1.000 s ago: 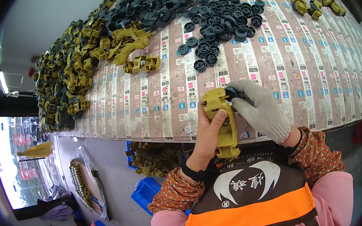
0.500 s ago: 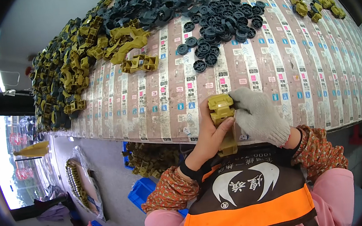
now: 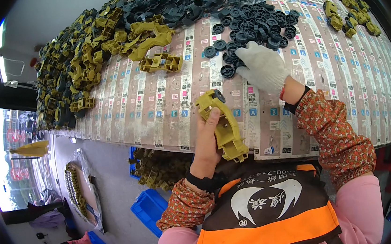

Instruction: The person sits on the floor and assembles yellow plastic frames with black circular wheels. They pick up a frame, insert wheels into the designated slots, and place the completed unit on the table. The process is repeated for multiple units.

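My bare left hand (image 3: 208, 142) is closed around a yellow-green plastic toy car body (image 3: 225, 131), held tilted above the near table edge. A dark wheel (image 3: 220, 96) sits at its far end. My right hand (image 3: 263, 66), in a pale knitted glove, is at the near edge of a pile of dark toy wheels (image 3: 254, 24). Its thumb and fingers are apart, with wheels between and beside them. Whether the fingertips grip one is hard to see.
Yellow car bodies with dark parts (image 3: 84, 62) are heaped at the left. Loose yellow bodies (image 3: 161, 63) lie nearer the middle. Dark plastic parts (image 3: 179, 3) are piled at the back, and more cars (image 3: 346, 1) at the far right. A blue crate (image 3: 148, 210) stands on the floor.
My right hand has left the car body and moved forward to the wheel pile. My left hand has shifted left and turned the car body, so a wheel at its far end shows.
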A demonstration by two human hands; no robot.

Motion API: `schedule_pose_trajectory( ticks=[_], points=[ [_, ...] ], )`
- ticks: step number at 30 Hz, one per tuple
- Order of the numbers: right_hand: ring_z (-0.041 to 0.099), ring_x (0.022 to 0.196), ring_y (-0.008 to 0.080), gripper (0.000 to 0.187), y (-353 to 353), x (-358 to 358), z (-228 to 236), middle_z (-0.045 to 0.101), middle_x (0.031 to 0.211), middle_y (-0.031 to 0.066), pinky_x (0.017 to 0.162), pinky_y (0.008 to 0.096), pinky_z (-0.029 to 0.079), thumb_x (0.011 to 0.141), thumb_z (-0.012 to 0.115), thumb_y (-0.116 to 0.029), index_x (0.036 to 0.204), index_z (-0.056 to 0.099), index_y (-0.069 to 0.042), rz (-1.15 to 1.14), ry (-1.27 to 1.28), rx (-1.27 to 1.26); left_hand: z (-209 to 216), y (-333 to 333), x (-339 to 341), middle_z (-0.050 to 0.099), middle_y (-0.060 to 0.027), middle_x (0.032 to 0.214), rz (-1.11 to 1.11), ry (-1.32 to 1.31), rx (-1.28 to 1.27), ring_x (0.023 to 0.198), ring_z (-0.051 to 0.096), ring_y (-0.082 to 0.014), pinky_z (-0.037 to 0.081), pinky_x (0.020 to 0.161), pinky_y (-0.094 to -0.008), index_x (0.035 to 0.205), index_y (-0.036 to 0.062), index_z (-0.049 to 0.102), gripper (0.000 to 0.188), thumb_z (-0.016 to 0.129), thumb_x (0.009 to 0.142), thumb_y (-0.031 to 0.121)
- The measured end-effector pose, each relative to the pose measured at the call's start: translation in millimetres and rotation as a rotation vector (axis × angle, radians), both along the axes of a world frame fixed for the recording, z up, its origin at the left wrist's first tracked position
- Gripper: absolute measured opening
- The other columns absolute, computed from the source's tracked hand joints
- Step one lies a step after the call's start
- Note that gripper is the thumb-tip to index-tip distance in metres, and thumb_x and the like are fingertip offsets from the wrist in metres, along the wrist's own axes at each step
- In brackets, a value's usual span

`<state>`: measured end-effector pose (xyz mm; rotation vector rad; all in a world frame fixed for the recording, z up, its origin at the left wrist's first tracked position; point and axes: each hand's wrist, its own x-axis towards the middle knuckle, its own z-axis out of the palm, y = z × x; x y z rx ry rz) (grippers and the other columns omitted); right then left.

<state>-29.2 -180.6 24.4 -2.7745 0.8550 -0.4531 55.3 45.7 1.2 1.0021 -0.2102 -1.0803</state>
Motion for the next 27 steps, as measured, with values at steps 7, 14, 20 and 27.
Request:
schedule_pose_trajectory(
  ticks=[7, 14, 20, 27],
  points=[
    [0.069, 0.093, 0.0372, 0.013, 18, -10, -6, 0.068, 0.104, 0.0167, 0.08, 0.0451, 0.057, 0.091, 0.069, -0.011, 0.099, 0.068, -0.001, 0.202, -0.116, -0.099, -3, 8, 11, 0.063, -0.0029, 0.112, 0.136, 0.0, -0.01, 0.097, 0.067, -0.0152, 0.06, 0.084, -0.0332, 0.136, 0.0137, 0.05, 0.041, 0.068, 0.104, 0.03],
    [0.072, 0.094, 0.04, 0.027, 83, -64, 17, 0.072, 0.103, 0.0228, 0.081, 0.0442, 0.057, 0.092, 0.066, -0.008, 0.119, 0.066, -0.001, 0.306, -0.26, 0.754, 0, -6, 0, 0.062, -0.0038, 0.113, 0.178, -0.023, -0.075, 0.097, 0.067, -0.0154, 0.06, 0.083, -0.0327, 0.135, 0.0123, 0.048, 0.041, 0.07, 0.103, 0.026],
    [0.072, 0.094, 0.0435, 0.035, 110, -76, 10, 0.072, 0.1, 0.0243, 0.08, 0.0455, 0.057, 0.094, 0.063, -0.005, 0.129, 0.064, -0.002, 0.205, -0.359, 0.84, -7, -17, -8, 0.063, -0.0044, 0.111, 0.275, -0.238, -0.075, 0.093, 0.068, -0.0167, 0.061, 0.079, -0.0354, 0.134, 0.0115, 0.05, 0.039, 0.07, 0.103, 0.024],
    [0.071, 0.091, 0.0459, 0.04, 119, -87, 20, 0.071, 0.101, 0.0267, 0.077, 0.0487, 0.057, 0.091, 0.063, -0.005, 0.13, 0.062, 0.0, 0.165, -0.244, 0.75, -4, -16, -17, 0.059, -0.003, 0.121, 0.29, -0.304, -0.115, 0.104, 0.061, -0.0134, 0.053, 0.093, -0.0315, 0.143, 0.0093, 0.042, 0.058, 0.077, 0.097, 0.012]
  ],
)
